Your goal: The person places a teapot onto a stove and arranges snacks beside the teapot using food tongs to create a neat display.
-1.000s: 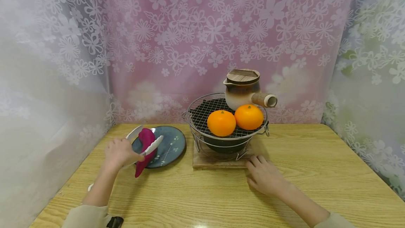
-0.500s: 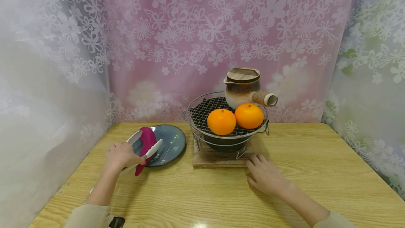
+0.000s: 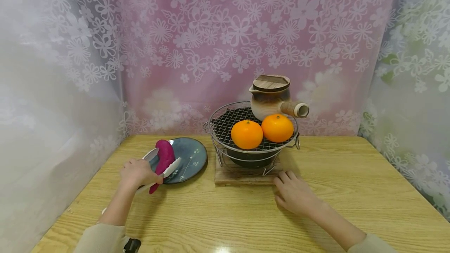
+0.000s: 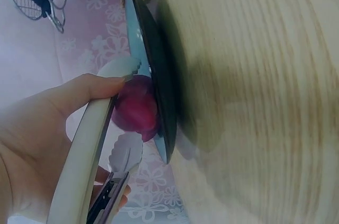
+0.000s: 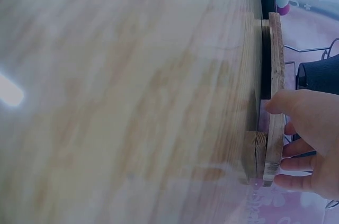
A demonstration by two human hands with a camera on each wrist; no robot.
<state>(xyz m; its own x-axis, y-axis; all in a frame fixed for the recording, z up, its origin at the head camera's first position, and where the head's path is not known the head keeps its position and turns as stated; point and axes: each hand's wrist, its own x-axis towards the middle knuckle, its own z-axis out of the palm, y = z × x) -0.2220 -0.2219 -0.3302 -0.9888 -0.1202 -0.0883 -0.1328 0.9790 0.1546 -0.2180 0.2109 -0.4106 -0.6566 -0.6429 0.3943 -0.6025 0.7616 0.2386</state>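
My left hand (image 3: 138, 173) holds white-tipped tongs (image 3: 172, 168), thumb on one arm and fingers round the other. Their scalloped tips stand apart, one on each side of a purple sweet potato (image 3: 165, 154). The sweet potato lies on a dark blue plate (image 3: 195, 163), its thin tail reaching past the near rim. In the left wrist view, the tong tips (image 4: 127, 152) flank its rounded end close over the plate. My right hand (image 3: 295, 192) grips the near right corner of a wooden board (image 3: 239, 180); in the right wrist view the thumb presses the board's edge (image 5: 277, 70).
On the board stands a round wire grill (image 3: 225, 122) over a black bowl (image 3: 251, 159). It carries two oranges (image 3: 247, 134) and a clay pot (image 3: 261, 104) with a wooden lid and side handle. Floral curtains (image 3: 211, 50) enclose the table's back and sides.
The tongs have sunk a little toward the plate and nearer to me, around the sweet potato. My left hand has shifted slightly right. My right hand keeps its place at the board.
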